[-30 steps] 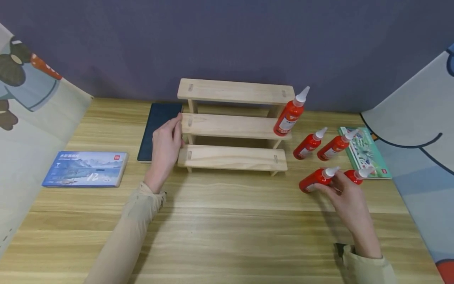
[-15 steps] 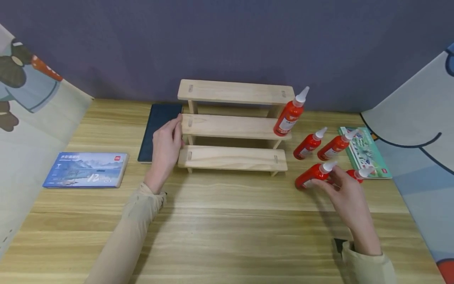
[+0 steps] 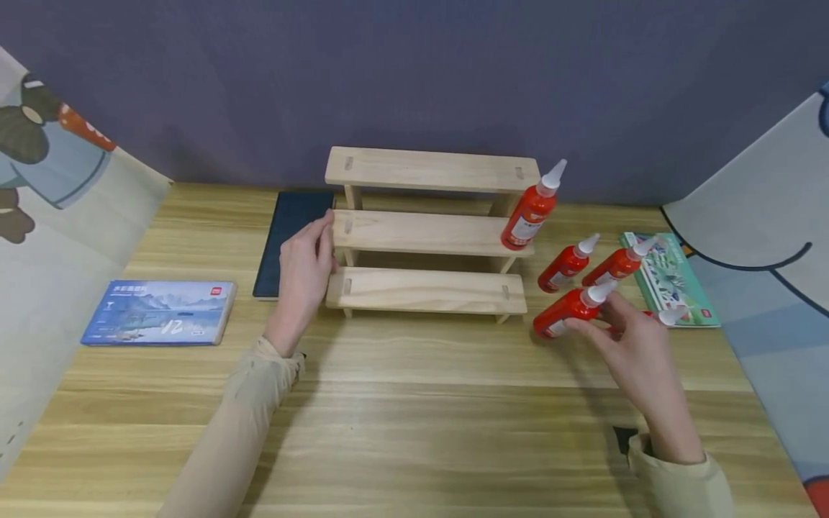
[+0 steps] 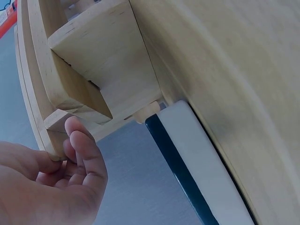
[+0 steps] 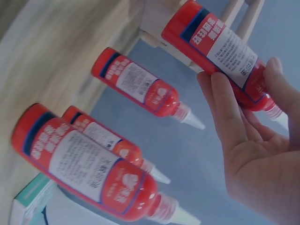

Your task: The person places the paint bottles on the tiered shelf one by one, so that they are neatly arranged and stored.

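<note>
A three-tier wooden shelf (image 3: 427,289) stands near the back wall. My left hand (image 3: 306,272) pinches the left end of its middle tier; in the left wrist view the thumb and fingers (image 4: 89,154) meet at the board's corner. My right hand (image 3: 637,345) grips a red glue bottle (image 3: 565,314) with a white pointed cap, held off the table right of the lowest tier. Another red bottle (image 3: 529,216) stands on the middle tier's right end. Red bottles (image 5: 136,82) also stand on the table, one partly hidden behind my right hand in the head view.
Left on the table lies a blue box (image 3: 158,312) with a mountain picture. A dark notebook (image 3: 288,234) lies beside the shelf, near my left hand. Behind the bottles at right is a green illustrated book or box (image 3: 680,288). A dark wall (image 3: 414,79) closes off the back.
My right hand has lifted its glue bottle and carried it slightly left and toward the shelf. The left hand has stayed at the shelf's end.
</note>
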`<state>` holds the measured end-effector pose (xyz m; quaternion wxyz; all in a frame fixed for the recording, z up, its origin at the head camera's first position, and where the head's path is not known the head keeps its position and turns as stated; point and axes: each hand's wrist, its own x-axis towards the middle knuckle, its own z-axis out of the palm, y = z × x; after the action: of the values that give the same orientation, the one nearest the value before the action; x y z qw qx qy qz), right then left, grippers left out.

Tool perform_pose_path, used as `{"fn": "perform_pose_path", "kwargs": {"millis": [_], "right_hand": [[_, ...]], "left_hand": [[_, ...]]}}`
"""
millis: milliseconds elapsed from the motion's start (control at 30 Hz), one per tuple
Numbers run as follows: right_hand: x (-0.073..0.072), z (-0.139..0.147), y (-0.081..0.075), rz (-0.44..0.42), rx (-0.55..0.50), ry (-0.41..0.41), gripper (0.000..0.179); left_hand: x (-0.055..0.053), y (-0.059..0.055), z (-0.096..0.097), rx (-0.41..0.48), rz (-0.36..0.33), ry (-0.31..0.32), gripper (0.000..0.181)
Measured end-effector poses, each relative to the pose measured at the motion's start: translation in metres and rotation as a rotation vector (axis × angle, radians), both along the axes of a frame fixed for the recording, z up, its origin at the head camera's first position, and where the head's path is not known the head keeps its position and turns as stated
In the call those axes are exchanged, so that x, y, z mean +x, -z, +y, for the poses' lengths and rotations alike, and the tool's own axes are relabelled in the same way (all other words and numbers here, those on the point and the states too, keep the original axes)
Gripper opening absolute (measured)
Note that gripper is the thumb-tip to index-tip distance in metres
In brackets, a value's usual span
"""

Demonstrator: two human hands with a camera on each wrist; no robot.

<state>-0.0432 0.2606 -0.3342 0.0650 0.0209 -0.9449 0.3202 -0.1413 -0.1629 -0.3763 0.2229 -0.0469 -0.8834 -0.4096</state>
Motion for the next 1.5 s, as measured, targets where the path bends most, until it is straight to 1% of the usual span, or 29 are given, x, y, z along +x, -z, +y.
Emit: {"fn": "perform_pose_path", "kwargs": {"millis": [133,367,533,967,1067,1167,1300,1500], "right_hand": [[0.0,-0.004,-0.005,0.011,0.001,-0.005,0.056],[-0.002,-0.01,-0.013,0.009,-0.037,-0.029,0.057],[-0.002,-0.012,-0.015,-0.002,-0.035,-0.034,0.056],[-0.005,-0.02,-0.025,0.015,-0.038,-0.065,0.055],[-0.008,-0.025,-0.028,0.03,-0.052,-0.074,0.055],[-0.01,-0.033,-0.032,0.049,-0.096,-0.095,0.053],[-0.015,-0.044,-0.036,0.093,-0.142,-0.139,0.049],[-0.022,-0.056,-0.041,0.121,-0.149,-0.168,0.044]], "left_hand": [[0.0,0.0,0.0,-0.001,0.001,0.0,0.037],[0.0,0.0,0.0,-0.001,-0.003,-0.004,0.037],[0.0,0.0,0.001,-0.003,-0.001,-0.005,0.037],[0.0,0.0,0.001,0.002,0.008,0.0,0.037],[0.001,0.0,0.0,0.003,0.005,0.005,0.037],[0.001,0.0,0.001,0.006,0.005,0.008,0.037],[0.001,0.0,0.001,0.006,0.014,0.008,0.036],[0.001,-0.001,0.0,0.007,0.007,0.007,0.037]]}}
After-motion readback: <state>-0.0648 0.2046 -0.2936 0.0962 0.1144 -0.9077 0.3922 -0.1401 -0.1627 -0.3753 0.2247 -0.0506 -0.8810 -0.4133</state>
